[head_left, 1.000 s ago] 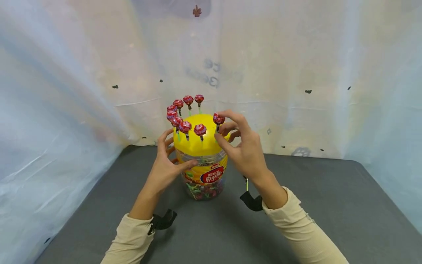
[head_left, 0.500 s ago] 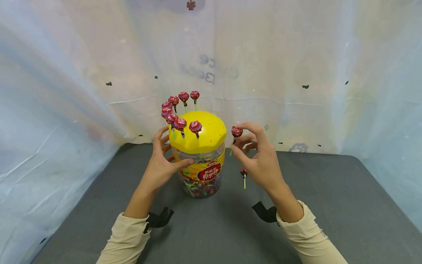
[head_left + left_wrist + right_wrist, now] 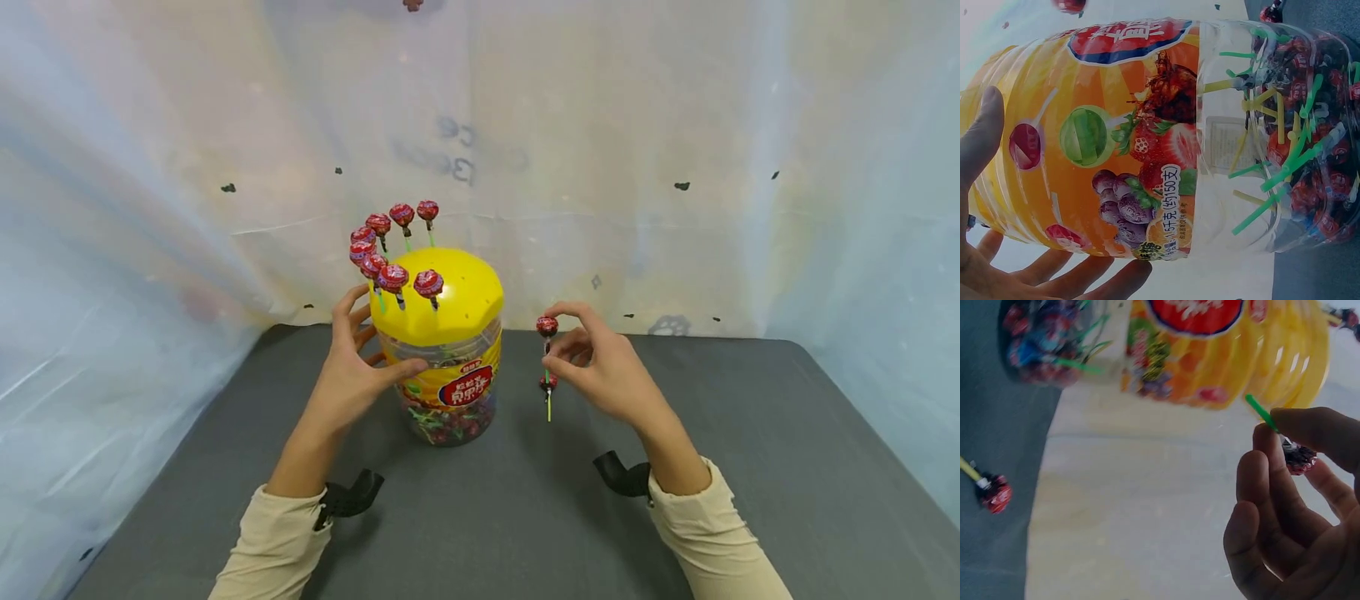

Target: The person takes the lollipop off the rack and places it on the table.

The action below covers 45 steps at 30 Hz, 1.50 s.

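Note:
A clear jar with a yellow lid stands upright, loose lollipops showing low inside it. Several red-wrapped lollipops stick up from the lid's left, front and back edge. My left hand grips the jar's left side, thumb across the front; in the left wrist view its fingers wrap round the label. To the right of the jar, my right hand pinches one lollipop in the air by its green stick, as the right wrist view also shows.
Another lollipop with a yellow stick lies on the dark grey table, right of the jar; the right wrist view shows that lollipop too. A pale plastic sheet hangs behind the table and at both sides.
My right hand has moved away from the lid to the right and down, taking the pinched lollipop out of its place at the lid. The left hand keeps its grip; the head view has shifted slightly.

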### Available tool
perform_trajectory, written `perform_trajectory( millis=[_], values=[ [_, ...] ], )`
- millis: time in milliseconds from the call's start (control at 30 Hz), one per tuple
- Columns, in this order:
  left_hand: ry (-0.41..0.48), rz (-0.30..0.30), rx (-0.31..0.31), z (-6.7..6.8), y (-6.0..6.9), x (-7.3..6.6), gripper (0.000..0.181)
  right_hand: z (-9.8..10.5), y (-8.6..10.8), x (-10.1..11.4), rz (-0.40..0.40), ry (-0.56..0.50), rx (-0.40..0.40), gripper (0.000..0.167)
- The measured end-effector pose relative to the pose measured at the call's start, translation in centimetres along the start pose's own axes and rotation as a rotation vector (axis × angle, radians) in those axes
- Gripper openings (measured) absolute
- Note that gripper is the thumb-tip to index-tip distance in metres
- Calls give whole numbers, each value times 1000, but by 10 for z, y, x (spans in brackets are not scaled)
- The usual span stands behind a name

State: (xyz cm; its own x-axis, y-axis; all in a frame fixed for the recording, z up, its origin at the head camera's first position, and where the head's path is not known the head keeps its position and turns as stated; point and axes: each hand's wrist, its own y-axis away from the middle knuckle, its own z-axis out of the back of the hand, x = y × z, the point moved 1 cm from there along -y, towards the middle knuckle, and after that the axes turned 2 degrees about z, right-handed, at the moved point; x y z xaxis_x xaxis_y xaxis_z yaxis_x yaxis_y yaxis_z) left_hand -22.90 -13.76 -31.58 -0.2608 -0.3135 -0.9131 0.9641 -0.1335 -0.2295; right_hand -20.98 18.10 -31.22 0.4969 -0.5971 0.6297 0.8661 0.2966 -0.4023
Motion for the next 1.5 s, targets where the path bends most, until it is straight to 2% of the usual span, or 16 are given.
perform_trajectory(
  millis=[233, 467, 800, 1200, 1500],
  values=[
    [-5, -11, -7, 3, -2, -5, 104, -1, -9, -24, -68, 11, 47, 52],
    [-11, -5, -13, 4, -1, -3, 104, -2, -10, -45, -142, 50, 99, 53],
    [4, 6, 9, -5, -1, 2, 105, -5, -2, -79, -252, 58, 188, 54],
    [-3, 7, 7, -1, 2, -1, 105, -13, -3, -95, -365, 72, 309, 54],
    [-8, -1, 12, 0, 2, 0, 105, -23, -3, -106, -400, 141, 342, 55]
  ],
)
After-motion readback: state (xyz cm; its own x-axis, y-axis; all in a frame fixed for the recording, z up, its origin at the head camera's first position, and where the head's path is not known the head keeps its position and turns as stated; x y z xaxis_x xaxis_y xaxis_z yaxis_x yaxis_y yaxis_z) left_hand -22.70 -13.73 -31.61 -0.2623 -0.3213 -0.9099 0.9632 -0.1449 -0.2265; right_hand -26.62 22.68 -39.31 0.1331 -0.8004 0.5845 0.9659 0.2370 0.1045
